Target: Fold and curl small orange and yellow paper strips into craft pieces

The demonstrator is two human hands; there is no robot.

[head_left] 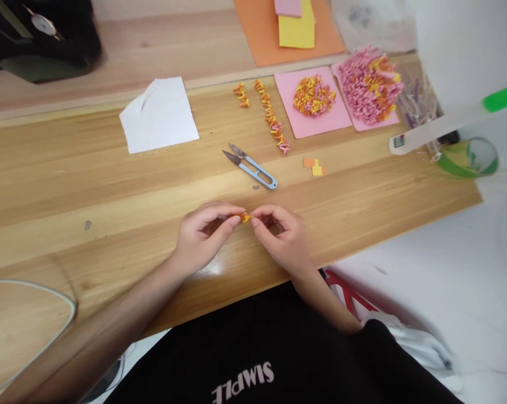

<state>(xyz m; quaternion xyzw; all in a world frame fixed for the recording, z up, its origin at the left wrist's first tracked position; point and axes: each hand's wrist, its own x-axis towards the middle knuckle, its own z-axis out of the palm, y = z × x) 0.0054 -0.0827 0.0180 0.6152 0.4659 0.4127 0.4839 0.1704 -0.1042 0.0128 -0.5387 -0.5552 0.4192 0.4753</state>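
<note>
Orange and yellow are showing on the small piece point(246, 219) I am holding over the bench point(144, 191), between my two hands. My left hand point(198, 238) is pinching one end and my right hand point(287, 235) the other, each grip closed. Snips point(256, 171) are lying just beyond (blades apart), and a chain point(270, 115) is stretching behind them, beside a pink sheet point(286, 106).

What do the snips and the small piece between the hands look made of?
Snips: dull dark blades, likely metal; smooth light-blue handles, perhaps painted metal or plastic.
Small piece: perhaps matte paper, its orange and yellow like the scraps; too small to confirm.
</note>
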